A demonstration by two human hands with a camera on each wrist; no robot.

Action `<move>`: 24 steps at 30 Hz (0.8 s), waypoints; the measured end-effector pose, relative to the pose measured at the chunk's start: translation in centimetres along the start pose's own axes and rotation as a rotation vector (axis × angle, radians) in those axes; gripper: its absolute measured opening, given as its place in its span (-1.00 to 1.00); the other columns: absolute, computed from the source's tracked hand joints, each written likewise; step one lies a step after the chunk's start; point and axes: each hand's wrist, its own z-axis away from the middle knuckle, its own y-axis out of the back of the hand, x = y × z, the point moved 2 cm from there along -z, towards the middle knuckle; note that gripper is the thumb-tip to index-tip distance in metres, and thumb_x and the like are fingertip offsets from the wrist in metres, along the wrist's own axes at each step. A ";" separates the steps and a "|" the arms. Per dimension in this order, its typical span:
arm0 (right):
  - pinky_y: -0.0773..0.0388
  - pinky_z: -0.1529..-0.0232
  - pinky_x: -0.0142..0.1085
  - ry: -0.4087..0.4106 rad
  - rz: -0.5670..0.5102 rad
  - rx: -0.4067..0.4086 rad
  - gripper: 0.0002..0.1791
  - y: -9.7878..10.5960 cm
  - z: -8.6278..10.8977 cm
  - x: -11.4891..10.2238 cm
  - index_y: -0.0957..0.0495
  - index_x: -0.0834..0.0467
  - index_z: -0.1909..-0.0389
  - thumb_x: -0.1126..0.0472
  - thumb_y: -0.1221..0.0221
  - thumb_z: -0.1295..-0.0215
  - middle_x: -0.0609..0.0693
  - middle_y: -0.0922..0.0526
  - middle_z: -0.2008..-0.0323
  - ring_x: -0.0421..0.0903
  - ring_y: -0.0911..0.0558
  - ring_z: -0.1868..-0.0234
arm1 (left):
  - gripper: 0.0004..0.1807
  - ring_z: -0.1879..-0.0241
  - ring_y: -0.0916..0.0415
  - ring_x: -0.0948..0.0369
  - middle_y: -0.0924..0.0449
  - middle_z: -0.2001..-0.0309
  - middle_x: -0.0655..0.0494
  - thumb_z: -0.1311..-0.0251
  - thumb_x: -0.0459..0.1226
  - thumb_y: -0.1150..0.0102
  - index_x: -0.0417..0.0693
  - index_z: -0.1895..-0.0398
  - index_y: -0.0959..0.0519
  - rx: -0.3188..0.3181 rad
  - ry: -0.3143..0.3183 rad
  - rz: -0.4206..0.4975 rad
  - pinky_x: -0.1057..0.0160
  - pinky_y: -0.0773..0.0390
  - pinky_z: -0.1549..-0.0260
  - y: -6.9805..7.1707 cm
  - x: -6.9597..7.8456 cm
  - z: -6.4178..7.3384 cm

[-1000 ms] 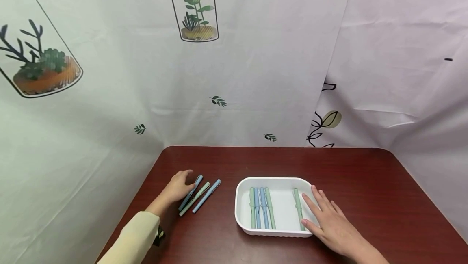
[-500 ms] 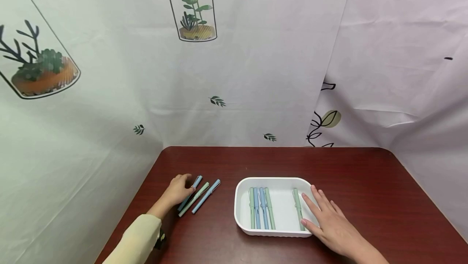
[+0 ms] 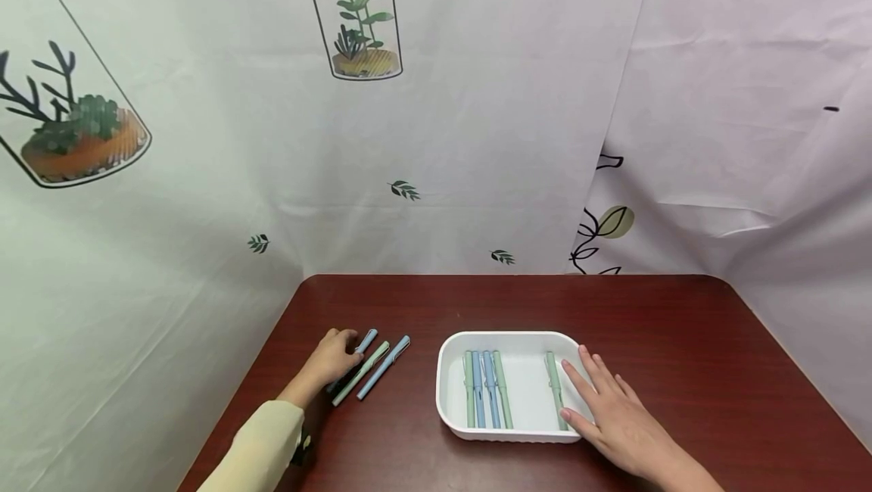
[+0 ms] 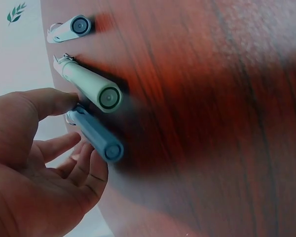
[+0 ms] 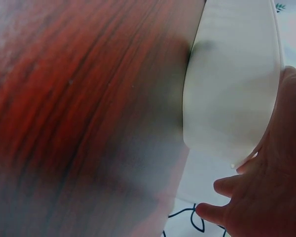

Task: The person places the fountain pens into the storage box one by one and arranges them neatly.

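My left hand (image 3: pixel 330 359) is at the left of the table, thumb and fingers on either side of a blue pen (image 4: pixel 96 133) and pinching it near its clip. Beside it lie a light green pen (image 3: pixel 362 373) and another blue pen (image 3: pixel 384 367), both slanting with their clips away from me. My right hand (image 3: pixel 623 420) rests with spread, straight fingers over the right rim of a white plastic tray (image 3: pixel 527 434). Inside the tray, two green and two blue pens stand side by side at the left, and a single green pen (image 3: pixel 554 382) lies near my right fingertips.
The dark red wooden table (image 3: pixel 422 303) has rounded far corners. Behind and around it hangs a white cloth (image 3: pixel 477 136) printed with plants and leaves. Table surface separates the loose pens from the tray.
My left hand has lowered slightly and its fingers have drawn in on the leftmost blue pen, whose lower end has shifted a little left. The right hand and tray stay in place.
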 end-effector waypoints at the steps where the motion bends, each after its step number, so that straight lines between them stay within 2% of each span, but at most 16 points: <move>1: -0.31 -0.22 0.32 -0.003 -0.001 -0.003 -0.25 0.0 0.0 0.0 -0.37 0.05 -0.48 -0.20 -0.23 -0.35 0.22 -0.18 -0.54 0.34 -0.31 -0.43 | -0.51 0.07 -0.50 -0.03 -0.49 0.03 -0.16 -0.28 -0.31 -0.30 -0.37 -0.23 -0.50 0.001 -0.007 -0.004 -0.04 -0.56 0.13 0.0 0.1 0.0; 8: -0.31 -0.24 0.32 -0.019 -0.011 -0.015 -0.25 0.0 0.0 -0.1 -0.36 0.04 -0.48 -0.20 -0.23 -0.36 0.23 -0.18 -0.54 0.34 -0.30 -0.44 | -0.70 0.19 -0.54 0.04 -0.58 0.19 -0.06 -0.24 -0.38 -0.30 -0.30 -0.03 -0.62 0.010 -0.049 -0.056 -0.01 -0.57 0.19 0.2 0.1 -0.3; 14: -0.30 -0.25 0.32 -0.024 -0.015 -0.021 -0.26 0.0 -0.1 -0.1 -0.37 0.03 -0.48 -0.20 -0.23 -0.36 0.24 -0.18 -0.53 0.35 -0.28 -0.44 | -0.69 0.18 -0.57 0.02 -0.60 0.19 -0.08 -0.23 -0.38 -0.29 -0.33 -0.02 -0.62 -0.003 -0.036 -0.064 0.00 -0.58 0.19 0.5 0.3 -0.5; 18: -0.30 -0.25 0.33 -0.027 -0.016 -0.026 -0.26 -0.1 -0.1 -0.1 -0.37 0.03 -0.48 -0.21 -0.22 -0.36 0.25 -0.18 -0.53 0.35 -0.28 -0.45 | -0.66 0.15 -0.57 0.00 -0.60 0.12 -0.17 -0.22 -0.39 -0.26 -0.39 -0.04 -0.62 -0.007 -0.029 -0.079 0.00 -0.59 0.19 0.8 0.4 -0.5; 21: -0.30 -0.25 0.33 -0.027 -0.016 -0.027 -0.26 -0.1 -0.1 0.0 -0.37 0.03 -0.48 -0.20 -0.23 -0.36 0.25 -0.18 -0.53 0.35 -0.28 -0.45 | -0.68 0.20 -0.55 0.02 -0.58 0.10 -0.21 -0.21 -0.39 -0.25 -0.41 0.00 -0.63 0.004 -0.034 -0.075 0.02 -0.58 0.22 1.1 0.7 -0.6; 24: -0.30 -0.25 0.33 -0.028 -0.018 -0.027 -0.26 0.0 0.0 0.0 -0.37 0.02 -0.48 -0.19 -0.23 -0.36 0.24 -0.18 -0.54 0.36 -0.28 -0.44 | -0.72 0.26 -0.50 0.05 -0.55 0.15 -0.17 -0.19 -0.38 -0.28 -0.39 0.07 -0.64 0.021 -0.031 -0.051 0.03 -0.57 0.23 1.4 1.1 -0.6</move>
